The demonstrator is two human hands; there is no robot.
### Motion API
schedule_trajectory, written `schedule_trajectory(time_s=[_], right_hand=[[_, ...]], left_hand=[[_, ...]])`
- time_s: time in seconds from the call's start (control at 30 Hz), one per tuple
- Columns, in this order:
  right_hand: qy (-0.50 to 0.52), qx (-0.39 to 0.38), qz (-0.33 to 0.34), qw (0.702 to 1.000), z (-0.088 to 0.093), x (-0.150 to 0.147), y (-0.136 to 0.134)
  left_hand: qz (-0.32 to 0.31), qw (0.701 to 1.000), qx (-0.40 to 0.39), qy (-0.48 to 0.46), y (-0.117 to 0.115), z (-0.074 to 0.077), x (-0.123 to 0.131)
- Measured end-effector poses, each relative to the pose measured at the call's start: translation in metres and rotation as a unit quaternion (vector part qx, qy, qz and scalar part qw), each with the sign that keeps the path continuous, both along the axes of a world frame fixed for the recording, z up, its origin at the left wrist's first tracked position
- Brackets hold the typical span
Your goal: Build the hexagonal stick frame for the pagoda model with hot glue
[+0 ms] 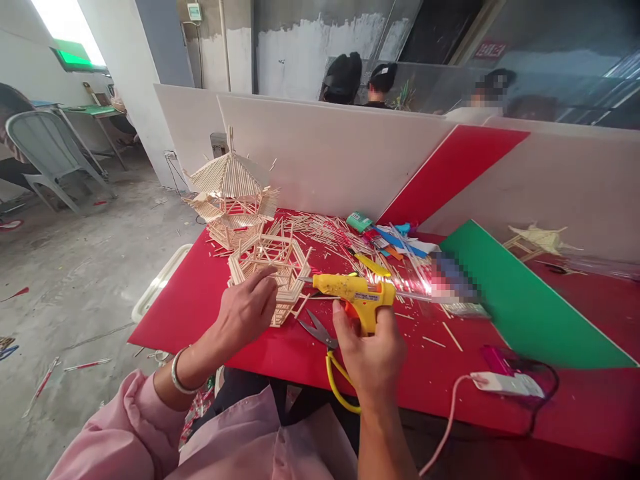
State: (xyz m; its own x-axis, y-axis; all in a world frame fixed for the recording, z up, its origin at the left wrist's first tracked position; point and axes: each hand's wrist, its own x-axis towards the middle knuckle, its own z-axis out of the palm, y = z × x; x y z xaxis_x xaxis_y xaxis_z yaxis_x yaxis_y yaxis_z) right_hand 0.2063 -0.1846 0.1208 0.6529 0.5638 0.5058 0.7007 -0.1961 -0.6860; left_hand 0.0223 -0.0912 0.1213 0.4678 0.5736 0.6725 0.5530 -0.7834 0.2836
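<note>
In my right hand [376, 360] is a yellow hot glue gun [345, 288], its nozzle pointing left and a clear glue stick out of its back. My left hand [247, 305] is closed in a pinch at the near side of a hexagonal frame of thin wooden sticks [303, 267]. What the fingertips hold is too small to make out. The nozzle tip is close to these fingers, over the frame's right part. Scissors with yellow handles [331, 363] lie below the gun, partly hidden by my right hand. A stick pagoda with a pointed roof [231, 177] stands behind the frame.
Loose wooden sticks [320, 230] cover the back of the red table [185, 303]. A green roll [359, 222] and a yellow utility knife [373, 265] lie among them. A green board [530, 303] leans at right, near a white power strip [507, 383]. White panels [320, 147] stand behind.
</note>
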Motion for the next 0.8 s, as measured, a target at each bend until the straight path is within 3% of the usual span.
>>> schedule_trajectory(time_s=[0.07, 0.13, 0.2, 0.27, 0.33, 0.37, 0.4, 0.43, 0.53, 0.6, 0.7, 0.8], right_hand=[[0.005, -0.004, -0.003, 1.000, -0.001, 0.002, -0.001], [0.003, -0.008, -0.007, 1.000, -0.001, 0.003, -0.002], [-0.001, -0.008, -0.013, 1.000, -0.001, 0.004, -0.003], [0.001, -0.010, -0.014, 1.000, -0.001, 0.004, -0.003], [0.010, -0.012, -0.009, 1.000, -0.001, 0.004, -0.003], [0.017, -0.013, -0.005, 1.000, -0.002, 0.004, -0.004], [0.024, -0.015, -0.001, 1.000, -0.003, 0.004, -0.004], [0.030, -0.015, 0.000, 0.999, -0.004, 0.005, -0.004], [0.042, -0.010, -0.001, 0.999, -0.006, 0.007, -0.007], [0.046, -0.007, 0.000, 0.999, -0.007, 0.009, -0.011], [0.049, -0.009, 0.005, 0.999, -0.008, 0.013, -0.017], [0.049, -0.016, 0.001, 0.999, -0.009, 0.018, -0.023]], left_hand=[[-0.030, 0.995, 0.000, -0.100, -0.007, 0.001, -0.003], [-0.069, 0.971, -0.104, -0.205, -0.013, 0.003, -0.008], [-0.124, 0.904, -0.287, -0.293, -0.015, 0.005, -0.015], [-0.174, 0.805, -0.448, -0.347, -0.015, 0.008, -0.020], [-0.192, 0.738, -0.530, -0.371, -0.014, 0.010, -0.023], [-0.188, 0.729, -0.545, -0.369, -0.013, 0.011, -0.022], [-0.177, 0.739, -0.544, -0.356, -0.013, 0.012, -0.021], [-0.157, 0.769, -0.524, -0.330, -0.012, 0.013, -0.019], [-0.046, 0.915, -0.363, -0.171, -0.009, 0.012, -0.008], [0.047, 0.968, -0.244, -0.023, -0.005, 0.011, 0.001], [0.142, 0.961, -0.177, 0.158, 0.003, 0.012, 0.014], [0.188, 0.942, -0.163, 0.226, 0.007, 0.015, 0.022]])
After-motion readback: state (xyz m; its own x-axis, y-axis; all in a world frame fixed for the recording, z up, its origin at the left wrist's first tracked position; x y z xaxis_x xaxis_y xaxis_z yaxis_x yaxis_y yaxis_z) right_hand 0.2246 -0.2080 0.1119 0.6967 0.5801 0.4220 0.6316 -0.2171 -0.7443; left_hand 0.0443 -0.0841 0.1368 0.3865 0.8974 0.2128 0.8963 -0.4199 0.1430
